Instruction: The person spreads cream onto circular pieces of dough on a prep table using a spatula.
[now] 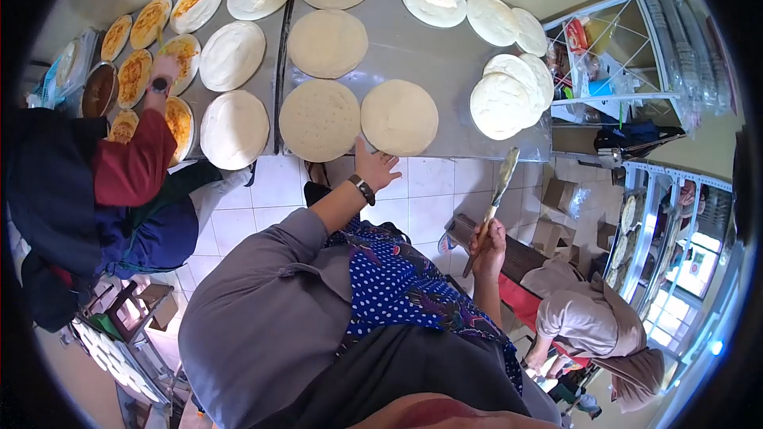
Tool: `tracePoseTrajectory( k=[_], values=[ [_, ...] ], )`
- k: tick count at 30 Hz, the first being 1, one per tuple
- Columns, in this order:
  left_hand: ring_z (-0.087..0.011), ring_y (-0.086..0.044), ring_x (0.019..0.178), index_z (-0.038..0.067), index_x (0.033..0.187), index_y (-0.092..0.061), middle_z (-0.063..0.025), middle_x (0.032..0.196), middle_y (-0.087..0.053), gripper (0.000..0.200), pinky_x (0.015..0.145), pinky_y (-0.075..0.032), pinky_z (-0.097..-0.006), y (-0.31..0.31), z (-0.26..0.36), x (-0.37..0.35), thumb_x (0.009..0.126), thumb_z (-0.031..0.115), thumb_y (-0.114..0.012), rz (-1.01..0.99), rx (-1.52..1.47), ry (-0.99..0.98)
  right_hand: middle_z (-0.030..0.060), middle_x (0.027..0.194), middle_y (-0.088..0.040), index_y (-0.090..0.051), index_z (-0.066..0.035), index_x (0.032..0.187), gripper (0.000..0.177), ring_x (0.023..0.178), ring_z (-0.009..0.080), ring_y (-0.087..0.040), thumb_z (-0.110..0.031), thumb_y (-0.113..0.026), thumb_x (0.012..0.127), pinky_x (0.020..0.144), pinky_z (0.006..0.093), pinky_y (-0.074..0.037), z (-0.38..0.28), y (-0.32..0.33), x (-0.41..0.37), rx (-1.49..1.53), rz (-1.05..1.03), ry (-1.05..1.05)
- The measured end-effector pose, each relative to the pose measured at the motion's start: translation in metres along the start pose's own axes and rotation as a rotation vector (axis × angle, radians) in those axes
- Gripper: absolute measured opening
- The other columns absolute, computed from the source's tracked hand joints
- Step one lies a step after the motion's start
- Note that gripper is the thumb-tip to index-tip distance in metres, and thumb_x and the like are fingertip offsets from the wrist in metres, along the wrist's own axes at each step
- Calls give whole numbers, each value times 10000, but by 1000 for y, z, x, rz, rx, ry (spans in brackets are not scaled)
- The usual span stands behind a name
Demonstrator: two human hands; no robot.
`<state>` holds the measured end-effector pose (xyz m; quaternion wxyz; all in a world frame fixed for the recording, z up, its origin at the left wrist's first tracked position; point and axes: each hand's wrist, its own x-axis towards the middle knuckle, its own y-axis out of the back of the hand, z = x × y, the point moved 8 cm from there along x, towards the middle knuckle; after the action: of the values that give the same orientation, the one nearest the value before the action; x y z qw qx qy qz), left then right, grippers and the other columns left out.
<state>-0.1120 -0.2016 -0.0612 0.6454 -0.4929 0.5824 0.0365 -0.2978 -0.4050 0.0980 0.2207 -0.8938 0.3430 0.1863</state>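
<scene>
My left hand [375, 168], with a watch at the wrist, is open at the front edge of the metal table [397, 48], its fingers spread just below a plain dough round [399, 117]. Another round, dotted with small holes [319, 121], lies to its left. My right hand [487, 243] is closed around the wooden handle of a spatula [503, 183], whose blade is smeared with something pale and points up toward the table. Beyond the blade, white-coated rounds [502, 106] overlap at the table's right end. A round with a white dollop [433, 0] lies at the back.
At the left, a co-worker [135, 159] reaches over rounds with orange topping [133, 78], near a bowl [98, 89]. A wire shelf [612, 56] stands right of the table. Another person [588, 310] bends at the lower right, near cardboard boxes [551, 235].
</scene>
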Motion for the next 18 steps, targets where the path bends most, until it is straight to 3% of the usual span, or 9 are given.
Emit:
tracePoseTrajectory(
  k=[1,3,4,6,7,9,12,15,18],
  values=[
    [-278,-34,1463,-25,1481,-151,-159,1560,-149,1122,1138,72,-538,5,-1,7,786,847,-273,4,4,2,91,819,-579,-489,-86,1074,229,516,148,-497,-297,-464,990,417,244,-387,1,2,1,21,-1,-1],
    [-302,-243,1399,-18,1331,-424,-182,1444,-372,980,1142,-107,-554,25,5,30,823,808,-284,33,130,-105,91,821,-576,-487,-84,1076,231,517,149,-496,-298,-463,991,416,243,-385,0,1,-1,18,5,-6],
    [-302,-243,1399,-18,1331,-424,-182,1444,-372,980,1142,-107,-554,31,4,46,823,808,-284,34,132,-103,91,822,-574,-485,-83,1077,234,517,149,-496,-299,-462,991,415,243,-384,-1,0,0,9,5,-9],
    [-305,-449,1252,39,1193,-538,-142,1278,-537,765,1051,-349,-507,24,12,73,893,704,-309,-50,-187,-166,93,815,-574,-487,-84,1073,232,513,150,-493,-300,-464,991,414,242,-381,0,1,2,10,15,-10],
    [-305,-449,1252,39,1193,-538,-142,1278,-537,765,1051,-349,-507,20,16,81,893,704,-309,-51,-189,-161,95,809,-574,-489,-86,1069,230,508,150,-491,-300,-465,990,412,241,-379,0,0,3,11,22,-13],
    [-297,-553,1133,113,1223,-547,-91,1239,-579,578,937,-472,-466,-13,27,87,935,584,-375,-333,-6,-229,96,799,-574,-493,-88,1064,226,501,150,-488,-299,-470,988,412,240,-376,-2,-3,3,-16,25,-11],
    [-284,-558,1147,170,1279,-525,-67,1270,-580,497,986,-446,-495,-49,28,82,945,517,-407,-483,-144,-50,94,770,-572,-502,-96,1056,193,468,146,-472,-272,-497,976,395,237,-362,1,-4,4,-46,19,-10],
    [-284,-521,1217,158,1332,-490,-77,1347,-536,522,1033,-409,-507,-64,43,95,954,504,-391,-565,-143,-94,61,740,-555,-522,-88,1103,204,419,112,-434,-215,-551,945,360,212,-325,2,-12,8,-151,74,-53],
    [-313,-459,1285,161,1367,-464,-89,1410,-480,594,1069,-364,-522,-59,61,116,932,559,-387,-594,-12,-92,47,729,-545,-535,-71,1101,231,408,99,-421,-228,-569,934,356,206,-318,0,-35,27,-269,-23,-33]
  ],
)
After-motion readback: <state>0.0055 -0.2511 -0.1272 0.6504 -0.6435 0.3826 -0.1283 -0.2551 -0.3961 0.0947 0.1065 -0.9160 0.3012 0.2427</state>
